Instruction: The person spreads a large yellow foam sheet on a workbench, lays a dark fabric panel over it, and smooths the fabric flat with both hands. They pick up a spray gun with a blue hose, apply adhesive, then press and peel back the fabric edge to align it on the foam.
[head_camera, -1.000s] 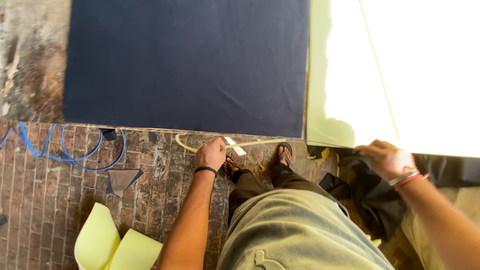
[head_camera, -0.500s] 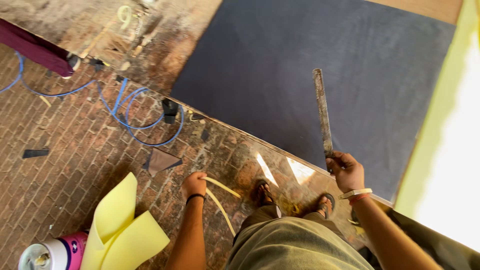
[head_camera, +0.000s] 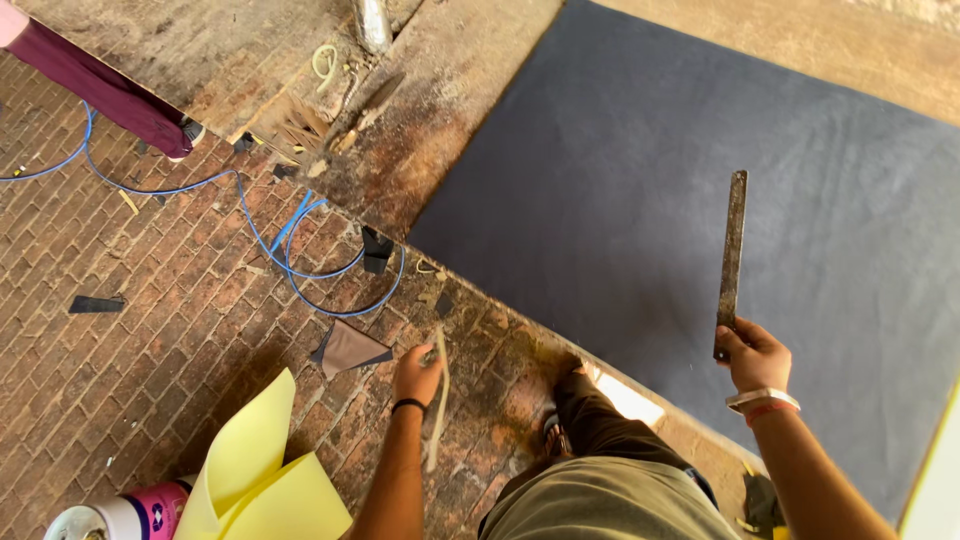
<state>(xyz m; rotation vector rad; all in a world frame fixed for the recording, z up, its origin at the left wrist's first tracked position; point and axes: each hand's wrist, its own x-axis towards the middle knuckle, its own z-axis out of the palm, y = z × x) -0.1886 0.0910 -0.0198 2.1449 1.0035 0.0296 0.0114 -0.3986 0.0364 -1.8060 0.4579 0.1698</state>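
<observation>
Currently: right hand (head_camera: 757, 355) grips long rusty metal ruler (head_camera: 731, 260); left hand (head_camera: 417, 373) grips pale thin strip (head_camera: 438, 400); white-pink plastic tub (head_camera: 115, 518), contents unseen.

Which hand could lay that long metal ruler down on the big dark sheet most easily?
Probably the right hand. It already grips the metal ruler, held up over the dark sheet. The left hand holds a pale strip over the brick floor, off the sheet.

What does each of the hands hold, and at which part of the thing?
The right hand grips a long rusty metal ruler at its lower end. The left hand holds a thin pale strip near its upper end.
</observation>
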